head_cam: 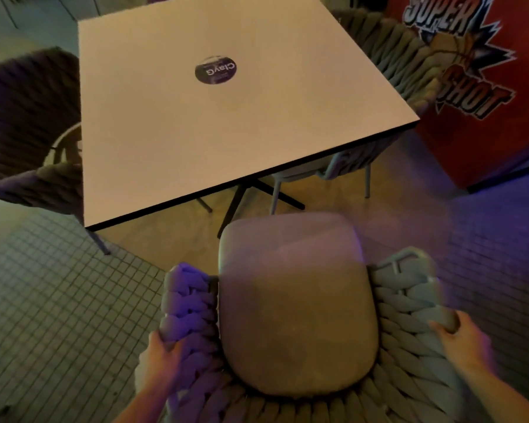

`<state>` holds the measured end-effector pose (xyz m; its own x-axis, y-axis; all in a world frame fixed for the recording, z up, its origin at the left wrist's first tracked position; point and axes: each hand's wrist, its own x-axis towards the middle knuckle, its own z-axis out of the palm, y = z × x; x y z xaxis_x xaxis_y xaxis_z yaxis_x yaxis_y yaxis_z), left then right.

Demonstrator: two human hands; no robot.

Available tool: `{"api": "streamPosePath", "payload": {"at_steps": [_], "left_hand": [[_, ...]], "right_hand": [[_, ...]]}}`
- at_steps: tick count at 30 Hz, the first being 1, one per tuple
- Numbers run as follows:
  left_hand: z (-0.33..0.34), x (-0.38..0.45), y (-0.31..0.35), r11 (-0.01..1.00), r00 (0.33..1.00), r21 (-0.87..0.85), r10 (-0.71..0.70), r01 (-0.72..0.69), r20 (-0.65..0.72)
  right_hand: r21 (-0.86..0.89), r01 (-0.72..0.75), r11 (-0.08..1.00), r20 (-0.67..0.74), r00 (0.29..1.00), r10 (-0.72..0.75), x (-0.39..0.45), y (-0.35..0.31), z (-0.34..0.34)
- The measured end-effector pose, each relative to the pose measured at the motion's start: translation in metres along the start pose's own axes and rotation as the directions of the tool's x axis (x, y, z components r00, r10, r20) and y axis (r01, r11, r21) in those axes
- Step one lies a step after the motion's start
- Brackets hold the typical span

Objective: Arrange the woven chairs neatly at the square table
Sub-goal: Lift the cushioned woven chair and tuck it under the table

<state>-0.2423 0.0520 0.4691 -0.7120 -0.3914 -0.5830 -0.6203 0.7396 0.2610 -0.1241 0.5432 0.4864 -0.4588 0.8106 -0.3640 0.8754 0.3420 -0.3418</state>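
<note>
A grey woven chair (409, 306) with a beige seat cushion (293, 300) stands in front of me, facing the square white table (171, 141). The seat front is apart from the table's near edge. My left hand (159, 358) grips the chair's left woven armrest. My right hand (461, 340) grips its right armrest. A dark woven chair (28, 123) sits at the table's left side, partly under the top. Another grey woven chair (394, 53) is tucked at the right side, its legs showing under the table.
A round dark sticker (216, 70) lies on the table's middle. A red cabinet with "Super Shot" lettering (477, 87) stands close behind the right chair. Small grey tiles (58, 300) cover the floor at left, wood flooring under the table. The table's black cross base (242, 193) is below.
</note>
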Motion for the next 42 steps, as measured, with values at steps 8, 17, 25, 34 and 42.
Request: {"api": "streamPosePath", "payload": {"at_steps": [8, 17, 25, 34, 42], "left_hand": [[-0.005, 0.004, -0.007, 0.993, 0.992, -0.041, -0.112, 0.110, -0.061], [0.010, -0.013, 0.010, 0.983, 0.983, -0.104, -0.163, 0.154, -0.089], [0.029, -0.017, 0.024, 0.972, 0.973, -0.158, -0.196, 0.176, -0.122], [0.043, -0.028, 0.025, 0.969, 0.970, -0.161, -0.206, 0.185, -0.125], [0.044, -0.029, 0.026, 0.971, 0.972, -0.161, -0.200, 0.179, -0.125]], "right_hand": [[0.012, 0.138, 0.990, 0.036, 0.990, -0.139, 0.025, -0.043, 0.015], [0.021, 0.239, 0.971, 0.078, 0.968, -0.240, 0.070, -0.061, 0.005], [0.006, 0.287, 0.958, 0.158, 0.946, -0.284, 0.121, -0.069, 0.005], [-0.018, 0.319, 0.948, 0.183, 0.933, -0.310, 0.133, -0.069, -0.006], [-0.029, 0.309, 0.951, 0.175, 0.938, -0.300, 0.133, -0.069, -0.009]]}}
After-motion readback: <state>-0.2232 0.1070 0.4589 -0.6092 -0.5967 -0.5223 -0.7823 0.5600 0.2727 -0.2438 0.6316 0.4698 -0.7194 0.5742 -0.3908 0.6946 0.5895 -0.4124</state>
